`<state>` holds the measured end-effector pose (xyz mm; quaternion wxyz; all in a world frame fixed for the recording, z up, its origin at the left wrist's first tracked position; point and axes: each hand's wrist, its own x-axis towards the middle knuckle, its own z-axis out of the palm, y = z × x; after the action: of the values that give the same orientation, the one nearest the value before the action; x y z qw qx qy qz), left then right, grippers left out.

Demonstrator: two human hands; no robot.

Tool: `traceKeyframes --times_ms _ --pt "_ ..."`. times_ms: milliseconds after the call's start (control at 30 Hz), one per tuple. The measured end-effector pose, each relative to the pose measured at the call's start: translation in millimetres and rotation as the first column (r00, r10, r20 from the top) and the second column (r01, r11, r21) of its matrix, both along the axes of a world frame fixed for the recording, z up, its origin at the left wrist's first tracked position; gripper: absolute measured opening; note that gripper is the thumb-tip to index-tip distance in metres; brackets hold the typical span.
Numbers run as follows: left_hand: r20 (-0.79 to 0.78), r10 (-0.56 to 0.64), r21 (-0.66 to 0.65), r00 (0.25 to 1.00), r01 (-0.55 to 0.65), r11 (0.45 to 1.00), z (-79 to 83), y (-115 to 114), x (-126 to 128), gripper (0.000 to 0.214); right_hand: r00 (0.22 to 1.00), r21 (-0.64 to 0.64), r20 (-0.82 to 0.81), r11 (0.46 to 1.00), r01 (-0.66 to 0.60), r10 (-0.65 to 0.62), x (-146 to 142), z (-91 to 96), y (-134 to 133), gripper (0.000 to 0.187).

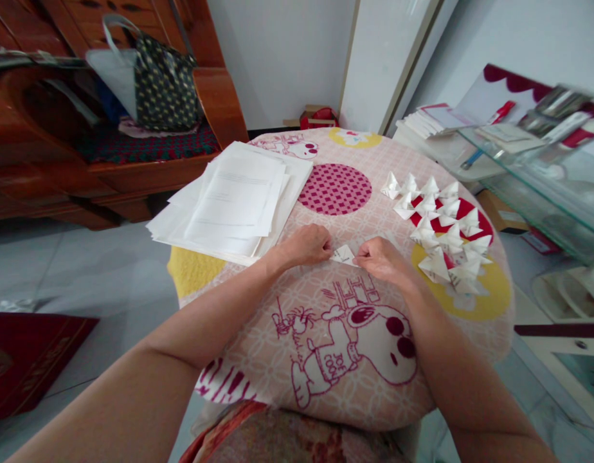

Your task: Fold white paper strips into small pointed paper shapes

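Observation:
A small folded piece of white paper (344, 255) with bits of print lies between my two hands, low over the tabletop. My left hand (310, 245) is closed and pinches its left corner. On the other side my right hand (378, 257), also closed, grips the right corner. To the right, several folded paper boats (427, 206) stand in loose rows on the cloth. A stack of white paper sheets (239, 199), some with faint print, lies beyond my left hand. My fingertips are partly hidden by the backs of my hands.
The round table wears a pink patterned cloth (258, 334) with cartoon dogs. A glass shelf (533, 186) with items on it stands close at the right edge. Behind on the left is a wooden bench (220, 109) holding a patterned bag (164, 83).

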<state>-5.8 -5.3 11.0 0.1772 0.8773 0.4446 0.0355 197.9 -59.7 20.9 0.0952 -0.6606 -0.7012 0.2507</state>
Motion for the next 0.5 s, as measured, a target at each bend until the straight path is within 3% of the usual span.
traceKeyframes --times_ms 100,200,367,500 --pt "-0.027 -0.005 0.082 1.0 0.008 0.997 -5.9 -6.1 -1.9 0.017 0.999 -0.036 0.034 0.999 0.018 -0.017 -1.5 2.2 0.4 0.025" --pt "0.086 -0.073 0.143 0.994 0.06 0.988 -12.7 -12.4 -4.1 0.019 0.998 -0.054 0.042 0.997 0.047 -0.044 -0.8 3.3 2.3 0.025" --pt "0.383 -0.406 0.231 0.83 0.34 0.912 -24.6 -12.0 -5.0 0.034 0.996 -0.113 -0.039 0.99 0.08 -0.085 2.3 2.0 5.1 0.02" --pt "0.461 -0.445 0.21 0.768 0.393 0.895 -30.1 -5.4 -6.1 0.035 0.992 -0.125 -0.03 0.985 0.122 -0.126 0.2 1.6 5.6 0.026"
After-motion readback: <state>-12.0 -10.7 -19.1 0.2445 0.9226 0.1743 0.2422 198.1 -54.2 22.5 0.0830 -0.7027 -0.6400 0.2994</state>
